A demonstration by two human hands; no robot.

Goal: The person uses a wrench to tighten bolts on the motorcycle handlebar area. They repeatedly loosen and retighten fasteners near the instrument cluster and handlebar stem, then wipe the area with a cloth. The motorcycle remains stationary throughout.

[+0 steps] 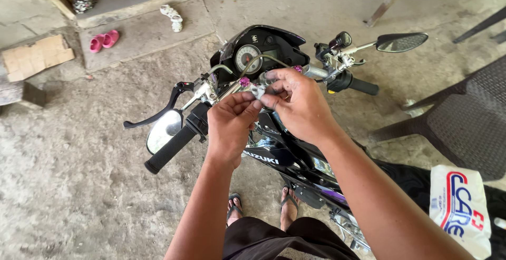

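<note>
Both hands meet over the middle of the motorcycle handlebar (321, 73). The left hand (229, 125) and right hand (298, 104) each pinch a small silvery fitting (258, 90) between their fingertips, just right of a purple bolt cap (244, 82). It looks like a fiddly fitting step; a steady, aligned grip seems called for. Well off to the right hand's lower right lies a white bag (458, 210) with red and blue lettering. Far up-left of the left hand, flat brown cardboard (37, 57).

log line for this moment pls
left hand and right hand pinch small silver part | above motorcycle handlebar | purple bolt beside
</note>
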